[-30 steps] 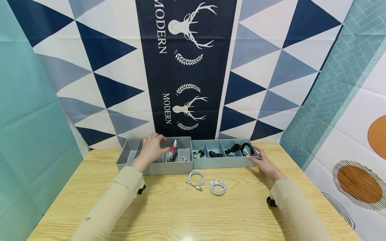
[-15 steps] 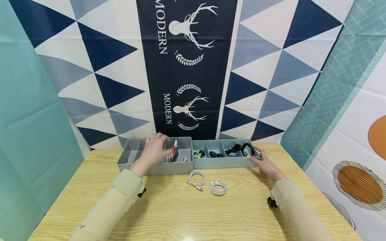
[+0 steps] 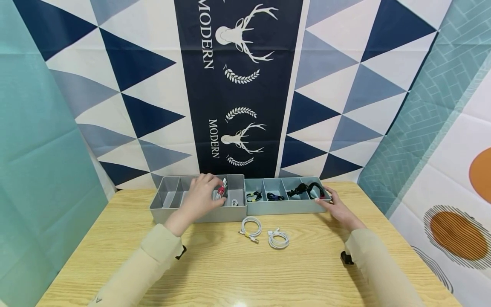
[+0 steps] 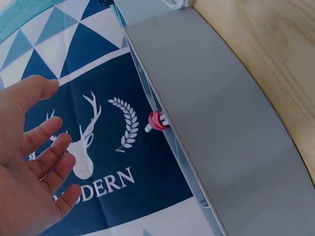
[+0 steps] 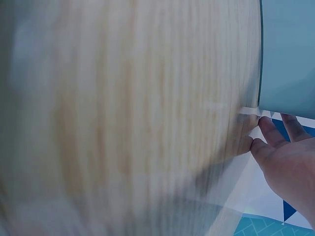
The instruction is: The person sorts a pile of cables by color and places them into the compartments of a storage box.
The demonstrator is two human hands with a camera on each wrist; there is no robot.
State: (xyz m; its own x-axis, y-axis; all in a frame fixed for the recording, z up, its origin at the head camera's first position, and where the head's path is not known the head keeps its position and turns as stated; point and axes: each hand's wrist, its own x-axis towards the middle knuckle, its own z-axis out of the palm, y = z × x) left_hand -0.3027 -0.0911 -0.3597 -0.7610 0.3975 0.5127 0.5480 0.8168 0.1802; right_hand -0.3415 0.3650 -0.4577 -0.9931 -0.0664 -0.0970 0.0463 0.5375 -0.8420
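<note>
My left hand (image 3: 199, 199) hovers over the grey divided box (image 3: 218, 215), thumb and fingers spread about a white cable bundle (image 3: 220, 192) with a red tie. In the left wrist view the fingers bend loosely, and a gap separates them from the red tie (image 4: 156, 121) that shows above the box rim. At the right end of the blue-grey divided box (image 3: 285, 208), my right hand (image 3: 338, 209) rests with its thumb by the front corner. Its fingers reach along the end wall. The right wrist view has these fingertips touching the box edge.
Two coiled white cables, one with a yellow tie (image 3: 250, 228) and one plain (image 3: 278, 239), lie on the wooden table (image 3: 245, 273). Dark cables (image 3: 297, 190) occupy compartments of the blue-grey box. A small white coil (image 3: 235, 203) sits in the grey box. A patterned backdrop (image 3: 153, 106) stands behind.
My left hand has moved right over the grey box, to the red-tied cable bundle. The right hand stays at the end of the blue-grey box.
</note>
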